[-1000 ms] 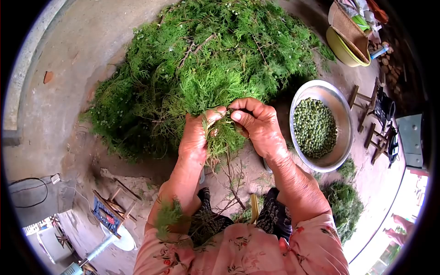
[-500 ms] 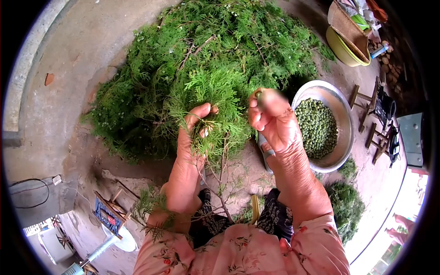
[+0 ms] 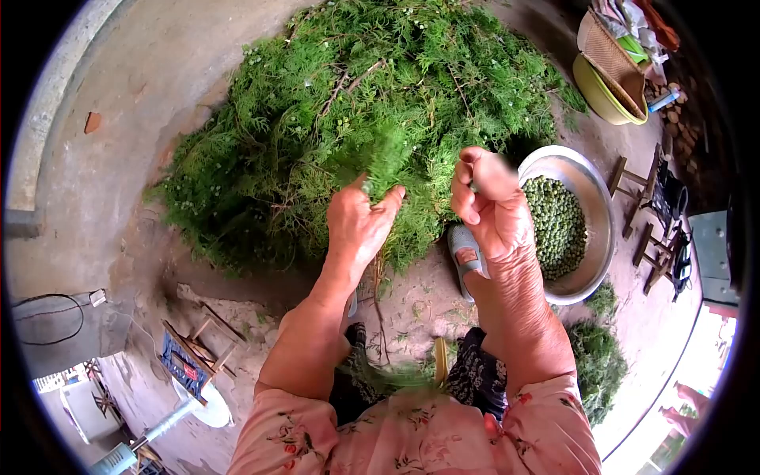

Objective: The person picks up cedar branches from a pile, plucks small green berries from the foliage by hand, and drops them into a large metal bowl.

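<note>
A leafy green branch (image 3: pixel 378 162) is held in my left hand (image 3: pixel 360 222), whose fingers are closed round it; its foliage is blurred by motion. To the right, my right hand (image 3: pixel 495 202) is curled with the palm turned up, and a small greenish thing, perhaps a berry, shows between its fingers. Beyond both hands lies a big heap of green branches (image 3: pixel 317 103). Beside my right wrist stands a metal basin (image 3: pixel 603 229) that holds many small green berries (image 3: pixel 558 229).
A yellow basin (image 3: pixel 590 91) with a woven basket (image 3: pixel 621 71) stands at the upper right. Wooden stools (image 3: pixel 645 206) are on the right, cut greenery (image 3: pixel 594 368) below the metal basin. A folding stool (image 3: pixel 190 356) and a fan-like item (image 3: pixel 207 405) lie lower left.
My left hand has turned over, its back now showing, and the branch has swung round with it. My right hand has shifted slightly right in view, still curled.
</note>
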Demonstrator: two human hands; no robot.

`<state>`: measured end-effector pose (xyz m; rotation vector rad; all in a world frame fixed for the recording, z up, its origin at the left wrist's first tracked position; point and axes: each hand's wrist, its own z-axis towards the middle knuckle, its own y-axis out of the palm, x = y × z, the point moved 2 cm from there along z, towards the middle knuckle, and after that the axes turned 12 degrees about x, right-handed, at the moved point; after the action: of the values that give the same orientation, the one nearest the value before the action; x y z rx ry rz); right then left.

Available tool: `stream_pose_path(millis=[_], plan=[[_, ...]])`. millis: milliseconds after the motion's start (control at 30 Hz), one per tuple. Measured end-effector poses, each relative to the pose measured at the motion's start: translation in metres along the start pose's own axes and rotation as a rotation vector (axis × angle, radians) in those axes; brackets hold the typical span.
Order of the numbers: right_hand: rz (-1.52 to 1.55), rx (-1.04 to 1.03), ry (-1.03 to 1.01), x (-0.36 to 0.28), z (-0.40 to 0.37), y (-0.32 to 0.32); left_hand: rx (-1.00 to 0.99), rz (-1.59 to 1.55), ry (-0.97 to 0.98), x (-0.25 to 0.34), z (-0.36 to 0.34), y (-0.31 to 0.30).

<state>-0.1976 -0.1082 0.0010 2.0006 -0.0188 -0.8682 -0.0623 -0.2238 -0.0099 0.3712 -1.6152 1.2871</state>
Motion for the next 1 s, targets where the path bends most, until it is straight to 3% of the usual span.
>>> stream_pose_path(millis=[33,100,133,300,367,500,733,867,933,967,1000], plan=[[-0.002,0.0,0.002,0.0,-0.001,0.001,0.001,-0.001,-0.002,0.0,-0.001,0.001],[-0.151,0.03,-0.092,0.0,-0.007,0.007,0.267,0.501,0.495,0.009,-0.003,0.0],[-0.197,0.073,-0.131,0.001,-0.01,0.014,0.228,0.605,0.542,0.005,-0.004,0.001],[-0.631,0.064,-0.218,0.011,-0.02,0.026,0.158,0.709,0.62,0.013,-0.008,0.004],[-0.819,-0.121,-0.495,0.022,-0.017,0.025,0.182,0.702,0.649,0.014,-0.01,0.007],[-1.168,-0.13,-0.658,0.027,-0.017,0.024,0.101,0.683,0.558,0.016,-0.011,0.004],[-1.14,-0.145,-0.731,0.031,-0.012,0.017,0.092,0.651,0.573,0.016,-0.011,0.001],[-1.059,-0.081,-0.557,0.037,-0.013,0.015,0.091,0.616,0.548,0.014,-0.01,0.0],[-0.842,-0.037,-0.262,0.04,-0.012,0.013,0.1,0.564,0.515,0.01,-0.011,0.002],[-0.841,-0.037,-0.261,0.037,-0.013,0.015,0.1,0.565,0.514,0.007,-0.011,0.003],[-0.714,-0.024,-0.075,0.034,-0.015,0.018,0.09,0.497,0.469,0.003,-0.012,0.004]])
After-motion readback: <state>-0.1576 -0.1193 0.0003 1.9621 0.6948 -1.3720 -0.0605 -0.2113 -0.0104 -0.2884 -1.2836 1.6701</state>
